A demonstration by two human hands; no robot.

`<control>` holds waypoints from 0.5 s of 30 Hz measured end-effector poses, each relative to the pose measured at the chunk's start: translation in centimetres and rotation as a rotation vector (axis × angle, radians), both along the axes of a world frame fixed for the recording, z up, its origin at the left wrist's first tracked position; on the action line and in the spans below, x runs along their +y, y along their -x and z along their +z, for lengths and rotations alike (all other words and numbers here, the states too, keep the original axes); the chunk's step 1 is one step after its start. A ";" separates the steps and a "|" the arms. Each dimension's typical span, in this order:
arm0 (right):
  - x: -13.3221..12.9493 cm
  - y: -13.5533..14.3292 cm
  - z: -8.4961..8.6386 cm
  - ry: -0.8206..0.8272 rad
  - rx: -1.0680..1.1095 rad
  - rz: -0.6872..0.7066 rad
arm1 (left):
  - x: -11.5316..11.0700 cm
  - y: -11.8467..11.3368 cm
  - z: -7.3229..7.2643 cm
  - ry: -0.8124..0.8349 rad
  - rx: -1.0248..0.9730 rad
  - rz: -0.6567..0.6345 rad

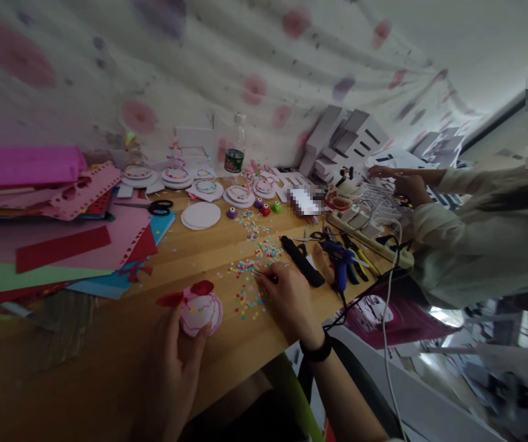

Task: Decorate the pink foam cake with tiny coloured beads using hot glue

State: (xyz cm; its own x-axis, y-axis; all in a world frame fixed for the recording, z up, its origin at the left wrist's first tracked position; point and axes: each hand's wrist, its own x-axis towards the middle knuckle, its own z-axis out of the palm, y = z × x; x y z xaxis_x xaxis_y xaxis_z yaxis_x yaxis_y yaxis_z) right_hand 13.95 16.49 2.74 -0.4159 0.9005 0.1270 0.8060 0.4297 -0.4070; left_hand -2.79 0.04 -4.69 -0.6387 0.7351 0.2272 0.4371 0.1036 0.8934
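Note:
My left hand holds a small round white and pink craft piece between thumb and fingers, low over the wooden table. A red part sticks up from its top, and small coloured dots sit on it. To the right, my right hand reaches down to the scattered coloured confetti dots, its thumb and fingertips pinched around a thin tool, perhaps tweezers, whose tip touches the dots. A black band is on my right wrist.
Coloured paper sheets lie at the left. Several decorated white discs and a bottle stand at the back. A blue glue gun, pliers and power strip lie right, near another person's sleeve.

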 end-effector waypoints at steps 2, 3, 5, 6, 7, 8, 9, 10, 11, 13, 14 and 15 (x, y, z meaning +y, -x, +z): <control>0.0 0.1 0.1 -0.001 0.004 0.000 | 0.0 0.0 0.1 -0.001 0.010 0.001; 0.0 0.1 0.1 -0.002 0.009 0.001 | 0.0 -0.1 0.2 0.001 0.013 0.001; 0.0 0.1 0.2 -0.005 0.022 0.005 | 0.0 -0.1 0.3 0.004 0.016 0.002; 0.0 0.0 0.3 -0.006 0.030 0.008 | 0.0 -0.1 0.4 -0.002 0.020 0.003; 0.1 -0.1 0.3 -0.006 0.037 0.011 | 0.1 -0.1 0.4 -0.009 0.027 0.003; 0.1 -0.2 0.4 -0.006 0.043 0.016 | 0.1 -0.1 0.4 -0.017 0.034 0.006; 0.1 -0.3 0.4 -0.007 0.048 0.021 | 0.1 -0.1 0.4 -0.021 0.042 0.005; 0.1 -0.4 0.5 -0.008 0.051 0.024 | 0.1 -0.1 0.4 -0.023 0.048 0.006; 0.1 -0.6 0.5 -0.010 0.053 0.026 | 0.1 0.0 0.3 -0.020 0.052 0.008; 0.1 -0.9 0.6 -0.016 0.051 0.023 | 0.0 0.0 0.2 0.003 0.047 0.007; 0.1 -0.9 0.6 -0.019 0.048 0.022 | -0.1 0.0 0.2 0.017 0.041 -0.001; 0.1 -1.0 0.6 -0.021 0.043 0.023 | -0.1 0.0 0.1 0.025 0.036 -0.007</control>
